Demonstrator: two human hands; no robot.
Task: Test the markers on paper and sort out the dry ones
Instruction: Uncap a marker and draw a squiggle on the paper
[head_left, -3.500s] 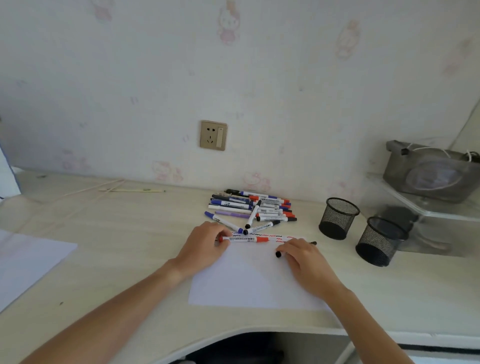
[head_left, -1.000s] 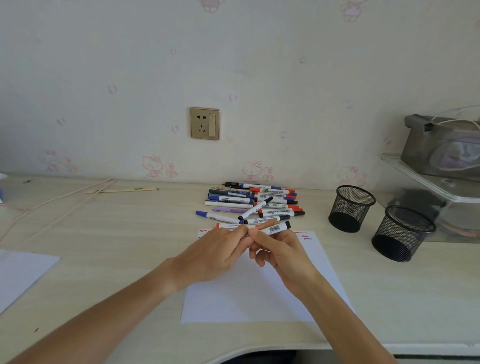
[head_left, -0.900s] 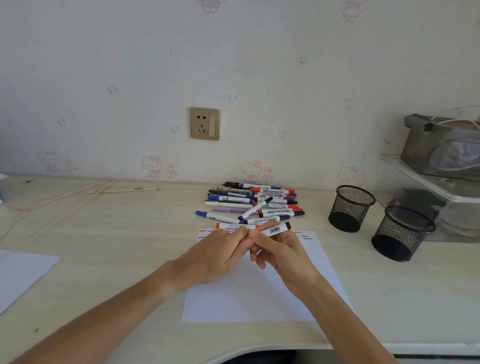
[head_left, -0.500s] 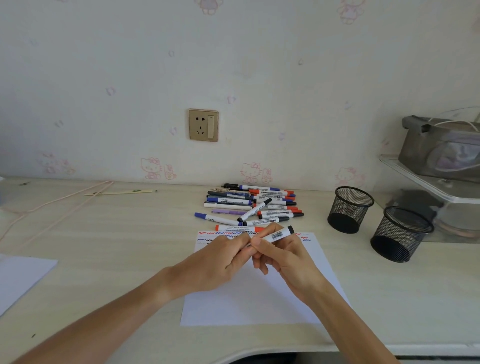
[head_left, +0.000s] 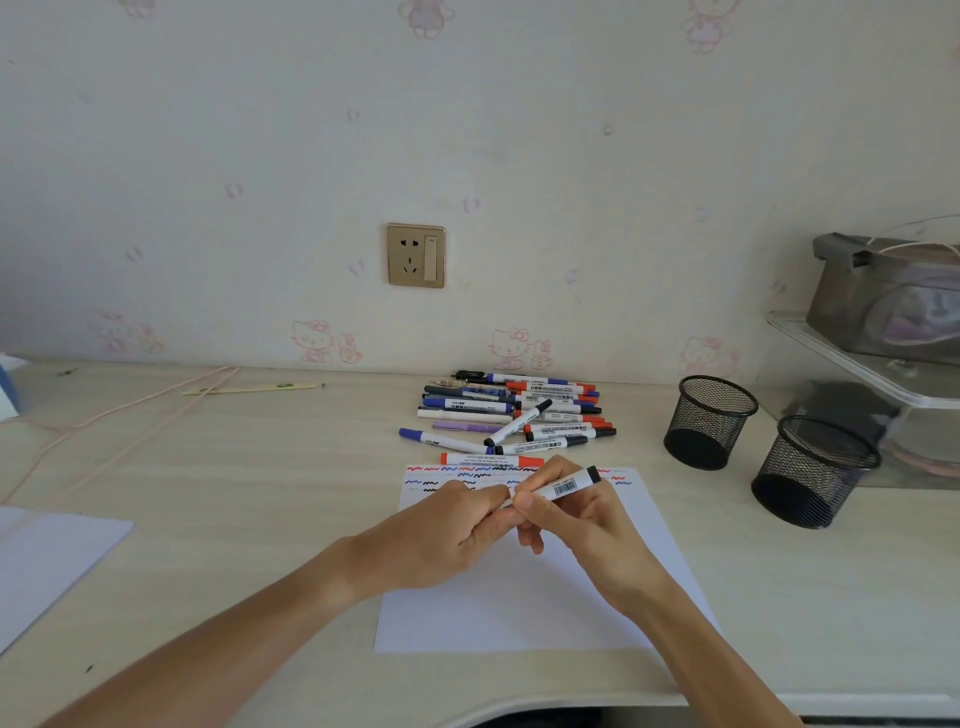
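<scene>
Both hands meet above the white paper (head_left: 519, 608), whose top edge carries red, blue and black squiggles. My right hand (head_left: 576, 525) grips a white marker with a black end and a barcode (head_left: 563, 488), tilted up to the right. My left hand (head_left: 441, 540) pinches the marker's near end, which its fingers hide, so I cannot see a cap or tip. A red-capped marker (head_left: 491, 460) lies just beyond the paper. Behind it sits a pile of several markers (head_left: 514, 410) in blue, red, black and purple.
Two black mesh pen cups (head_left: 709, 421) (head_left: 813, 470) stand to the right of the paper. A clear shelf with a grey bag (head_left: 893, 301) is at the far right. Another white sheet (head_left: 47, 561) lies at the left. A thin stick (head_left: 249, 388) and cord lie at the back left.
My hands left the paper and rose, bringing the black-ended marker up between them. In the last second they have stayed together with only slight shifts.
</scene>
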